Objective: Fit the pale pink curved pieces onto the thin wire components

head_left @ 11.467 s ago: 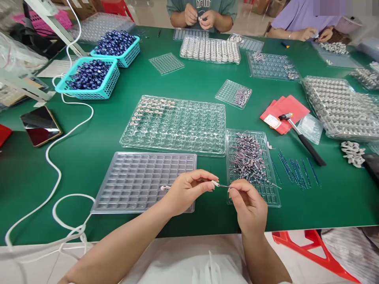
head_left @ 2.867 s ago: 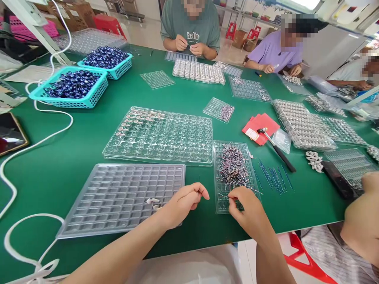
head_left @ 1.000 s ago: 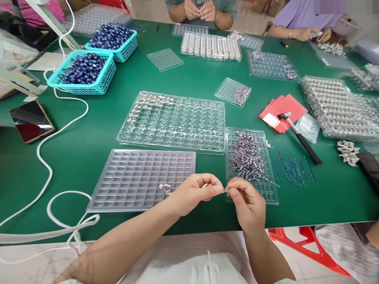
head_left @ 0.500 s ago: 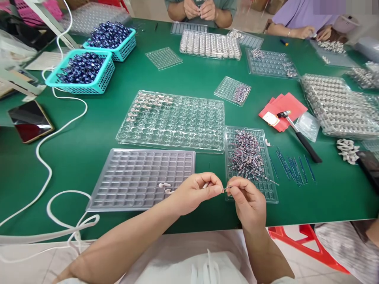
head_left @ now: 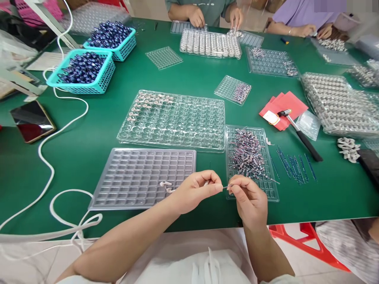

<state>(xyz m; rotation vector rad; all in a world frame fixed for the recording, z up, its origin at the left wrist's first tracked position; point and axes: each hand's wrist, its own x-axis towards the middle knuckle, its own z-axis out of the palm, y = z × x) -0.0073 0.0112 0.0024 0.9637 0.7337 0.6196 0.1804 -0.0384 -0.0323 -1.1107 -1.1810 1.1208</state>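
Observation:
My left hand [head_left: 199,191] is closed on a small white earbud shell [head_left: 206,183], mostly hidden by the fingers. My right hand [head_left: 250,199] pinches a thin wired part [head_left: 226,186], which spans the short gap between both sets of fingertips. Whether the wires enter the shell is hidden. Two white earbud pieces [head_left: 166,184] lie in the grey compartment tray [head_left: 133,177], beside my left wrist. Behind my right hand, a clear tray [head_left: 271,191] bears a heap of small wired components [head_left: 247,152].
A large clear tray [head_left: 177,118] with several earbud parts lies ahead. To the right are a hammer [head_left: 300,136], red envelopes [head_left: 291,103] and blue wire strips [head_left: 293,167]. Turquoise baskets [head_left: 103,81], a phone [head_left: 32,121] and a white cable [head_left: 49,157] are left. Co-workers' hands [head_left: 197,17] work opposite.
About three seconds ago my hands were farther apart, with no shell visible in the left. They have since come together and barely moved in the last second. The opposite co-worker's hands have separated.

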